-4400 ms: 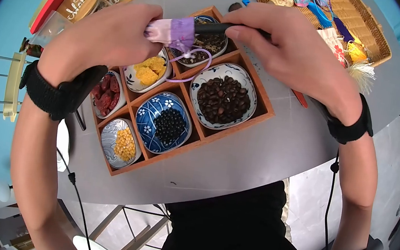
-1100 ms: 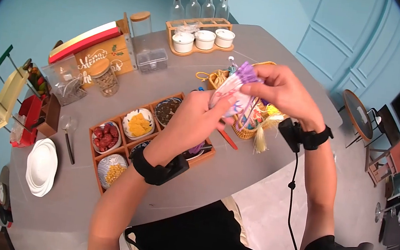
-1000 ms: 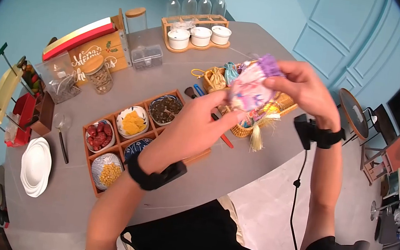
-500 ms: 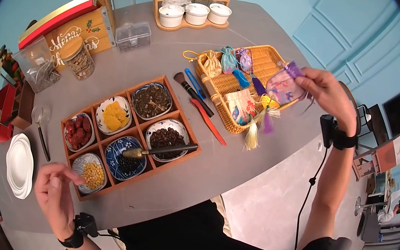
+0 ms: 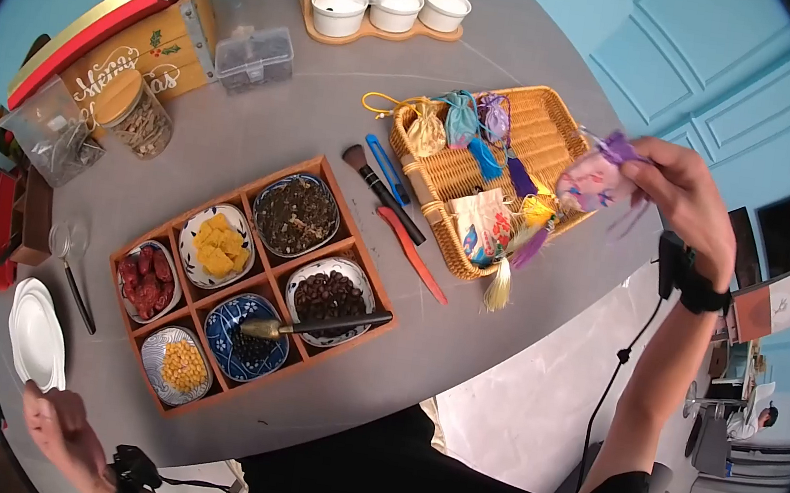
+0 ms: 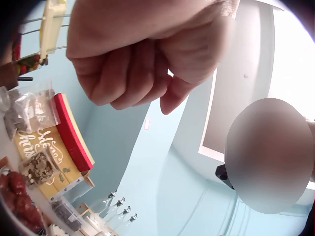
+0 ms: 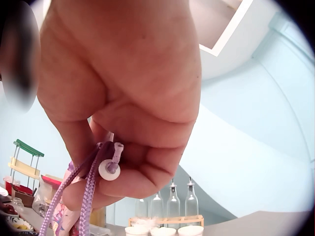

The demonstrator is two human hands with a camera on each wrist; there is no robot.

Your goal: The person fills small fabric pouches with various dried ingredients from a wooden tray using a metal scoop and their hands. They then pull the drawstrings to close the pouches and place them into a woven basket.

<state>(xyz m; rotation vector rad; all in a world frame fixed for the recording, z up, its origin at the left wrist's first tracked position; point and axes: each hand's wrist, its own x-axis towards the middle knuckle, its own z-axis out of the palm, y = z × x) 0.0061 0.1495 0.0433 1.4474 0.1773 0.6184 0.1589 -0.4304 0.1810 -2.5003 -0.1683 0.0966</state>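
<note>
In the head view my right hand [image 5: 687,190] pinches a pink and purple drawstring pouch [image 5: 595,181] near its gathered neck, held up over the right side of the wicker basket. The right wrist view shows the purple cord [image 7: 87,196] hanging in two strands beside the fingers, with a white bead [image 7: 109,169] at the fingertips; the pouch [image 7: 63,216] is partly hidden behind the hand. My left hand [image 5: 66,433] is off at the lower left, near the white dishes [image 5: 37,334]. Its fingers are loosely curled with nothing in them, as the left wrist view also shows.
The wicker basket [image 5: 414,181] holds several small pouches and tassels. Left of it lie a brush [image 5: 378,184], a blue cutter [image 5: 385,167] and a red tool [image 5: 414,254]. A divided wooden box [image 5: 255,283] holds bowls of ingredients; a second brush [image 5: 330,324] lies across two bowls.
Both hands were together on the pouch over the table. The left hand let go and swung to the lower left; the right carried the pouch rightward. A brush now lies across the bowls.
</note>
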